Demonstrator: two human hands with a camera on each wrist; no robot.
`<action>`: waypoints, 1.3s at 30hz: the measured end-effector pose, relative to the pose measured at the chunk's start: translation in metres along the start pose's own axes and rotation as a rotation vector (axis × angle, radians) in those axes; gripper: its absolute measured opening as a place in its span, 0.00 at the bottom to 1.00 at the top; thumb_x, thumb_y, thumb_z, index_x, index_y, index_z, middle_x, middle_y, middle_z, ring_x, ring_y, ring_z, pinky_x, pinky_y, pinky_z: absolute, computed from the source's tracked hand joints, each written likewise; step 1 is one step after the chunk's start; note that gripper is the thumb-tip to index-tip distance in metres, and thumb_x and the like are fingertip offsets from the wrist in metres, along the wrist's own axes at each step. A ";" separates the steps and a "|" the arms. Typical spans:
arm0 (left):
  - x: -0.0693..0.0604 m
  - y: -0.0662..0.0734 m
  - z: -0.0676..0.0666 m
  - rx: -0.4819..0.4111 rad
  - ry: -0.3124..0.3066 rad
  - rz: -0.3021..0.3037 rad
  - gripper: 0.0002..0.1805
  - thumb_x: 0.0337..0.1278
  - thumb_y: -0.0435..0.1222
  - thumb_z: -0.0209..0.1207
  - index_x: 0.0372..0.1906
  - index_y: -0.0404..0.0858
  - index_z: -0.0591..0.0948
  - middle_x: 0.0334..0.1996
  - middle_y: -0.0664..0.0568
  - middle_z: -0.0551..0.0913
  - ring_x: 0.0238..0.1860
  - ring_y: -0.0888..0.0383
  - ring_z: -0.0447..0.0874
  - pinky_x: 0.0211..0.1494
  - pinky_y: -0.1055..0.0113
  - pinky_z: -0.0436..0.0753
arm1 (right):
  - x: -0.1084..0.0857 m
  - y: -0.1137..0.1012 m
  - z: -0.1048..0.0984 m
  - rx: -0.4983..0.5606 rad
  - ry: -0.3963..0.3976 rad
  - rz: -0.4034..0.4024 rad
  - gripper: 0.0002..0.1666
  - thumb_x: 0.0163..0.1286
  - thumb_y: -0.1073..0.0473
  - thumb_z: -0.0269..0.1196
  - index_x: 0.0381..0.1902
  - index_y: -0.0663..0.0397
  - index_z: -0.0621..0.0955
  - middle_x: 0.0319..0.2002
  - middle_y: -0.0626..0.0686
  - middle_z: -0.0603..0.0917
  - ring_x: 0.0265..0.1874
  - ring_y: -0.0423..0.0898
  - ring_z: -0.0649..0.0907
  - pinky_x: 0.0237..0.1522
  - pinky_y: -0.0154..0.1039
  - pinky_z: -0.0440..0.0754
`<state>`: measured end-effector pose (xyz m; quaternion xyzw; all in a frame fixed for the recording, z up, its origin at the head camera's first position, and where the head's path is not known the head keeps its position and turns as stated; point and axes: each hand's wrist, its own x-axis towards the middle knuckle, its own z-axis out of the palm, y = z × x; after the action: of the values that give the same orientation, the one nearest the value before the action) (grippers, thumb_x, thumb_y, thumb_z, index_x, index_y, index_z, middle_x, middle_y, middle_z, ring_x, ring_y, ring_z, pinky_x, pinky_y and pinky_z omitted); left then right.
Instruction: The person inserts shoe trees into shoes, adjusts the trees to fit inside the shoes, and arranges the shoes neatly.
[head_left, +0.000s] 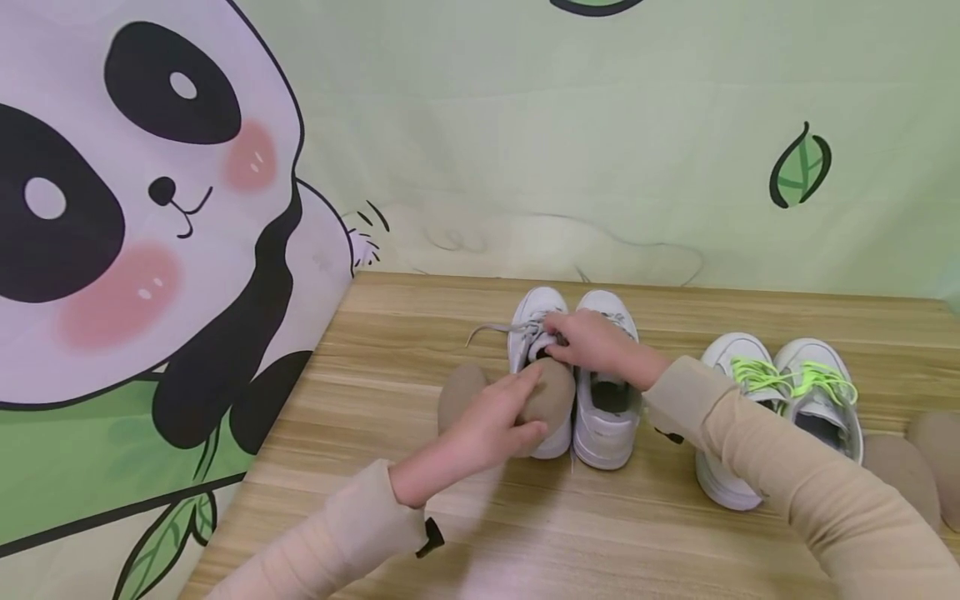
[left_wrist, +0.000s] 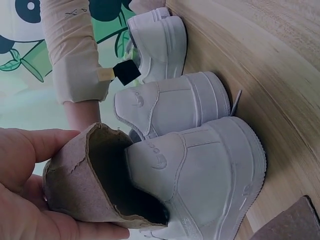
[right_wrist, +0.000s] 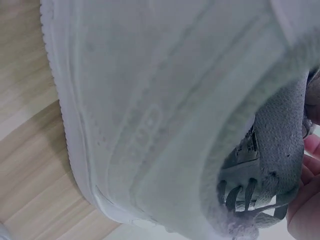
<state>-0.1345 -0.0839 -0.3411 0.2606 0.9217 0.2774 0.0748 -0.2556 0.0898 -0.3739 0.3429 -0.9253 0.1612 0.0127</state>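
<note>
In the head view, a pair of white lace-up sneakers stands on a wooden surface [head_left: 390, 358], toes toward the wall. My left hand [head_left: 487, 425] grips a brown moulded-paper shoe insert [left_wrist: 75, 185] over the heel opening of the left sneaker [head_left: 551, 446]. The insert's hollow end shows in the left wrist view. My right hand [head_left: 596, 342] reaches across the right sneaker [head_left: 606, 442] and pinches the left sneaker's tongue [head_left: 538, 348] between thumb and fingers; the fingertips are partly hidden. One grey lace [head_left: 491, 327] trails out to the left.
A second brown insert [head_left: 459, 396] lies left of the sneakers. To the right stands another white pair [head_left: 727, 483] with neon-yellow laces [head_left: 821, 379]. More brown inserts [head_left: 903, 467] lie at the right edge. A panda-printed cloth [head_left: 480, 150] covers the wall.
</note>
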 end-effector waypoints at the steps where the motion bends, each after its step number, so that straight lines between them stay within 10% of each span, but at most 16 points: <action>1: 0.000 0.000 0.000 0.003 -0.003 0.000 0.37 0.54 0.39 0.56 0.66 0.34 0.54 0.58 0.41 0.68 0.56 0.53 0.69 0.56 0.60 0.70 | 0.000 0.000 0.000 0.005 0.002 0.006 0.07 0.58 0.57 0.60 0.30 0.54 0.74 0.23 0.49 0.77 0.20 0.42 0.72 0.25 0.35 0.70; 27: -0.002 0.005 0.002 -0.028 0.035 -0.046 0.35 0.54 0.41 0.56 0.64 0.32 0.58 0.59 0.42 0.68 0.61 0.51 0.65 0.61 0.59 0.65 | 0.000 -0.001 -0.002 0.044 -0.006 0.010 0.07 0.56 0.59 0.60 0.30 0.55 0.74 0.22 0.50 0.77 0.19 0.42 0.72 0.23 0.34 0.69; 39: -0.007 -0.004 0.012 0.127 0.084 0.023 0.30 0.47 0.53 0.58 0.56 0.44 0.71 0.55 0.48 0.73 0.55 0.52 0.71 0.55 0.58 0.71 | -0.001 -0.001 -0.004 0.058 -0.012 0.006 0.08 0.58 0.58 0.59 0.32 0.56 0.75 0.24 0.51 0.78 0.20 0.42 0.72 0.24 0.34 0.70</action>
<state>-0.1268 -0.0849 -0.3533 0.2636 0.9368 0.2297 0.0161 -0.2548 0.0910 -0.3700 0.3415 -0.9213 0.1859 -0.0032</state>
